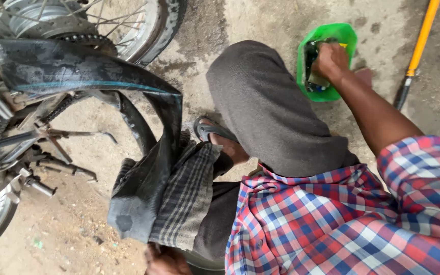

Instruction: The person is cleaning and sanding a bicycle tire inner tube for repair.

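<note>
The right hand, fingers curled down inside the green tub at one o'clock, grips something hidden. The left hand at six o'clock (fingers cropped, grip unclear) sits under the black inner tube and checked cloth, motorcycle wheel at eleven.

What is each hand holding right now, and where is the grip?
Right hand reaches into the green plastic tub; its grasp is hidden. Left hand sits beside the black rubber inner tube's lower end; hold unclear.
</note>
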